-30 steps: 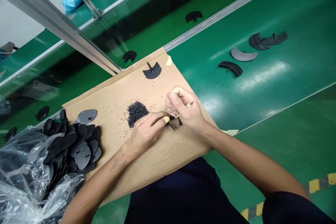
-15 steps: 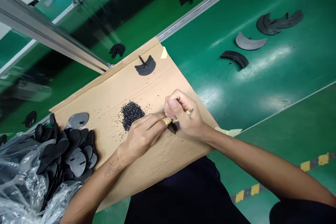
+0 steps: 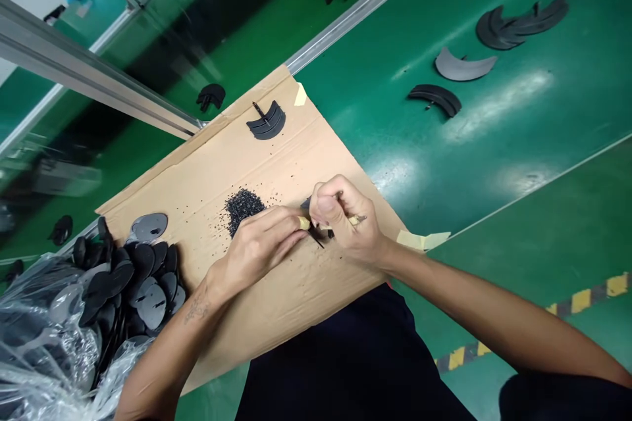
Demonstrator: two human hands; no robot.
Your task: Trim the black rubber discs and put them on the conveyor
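Head view: one dark part (image 3: 316, 237), in hand at the cardboard's (image 3: 247, 322) right half.
Left hand (image 3: 259, 240) pinches it; right hand (image 3: 348, 217) curls round what seems a tool (image 3: 363, 218), mostly hidden. Work looks well under way, judging by the scraps (image 3: 243, 210) mid-cardboard; whether the ovals (image 3: 151, 304) at its left end are done or waiting, I can't tell from here. Bare table (image 3: 365, 125) opens past the cardboard's right edge.

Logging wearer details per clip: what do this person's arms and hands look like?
The left forearm is bare, with a dark line tattoo near the wrist; the right forearm is bare too, below a dark sleeve. Neither the left hand nor the right hand wears a glove, but a yellow wrap seems to cover a left fingertip.
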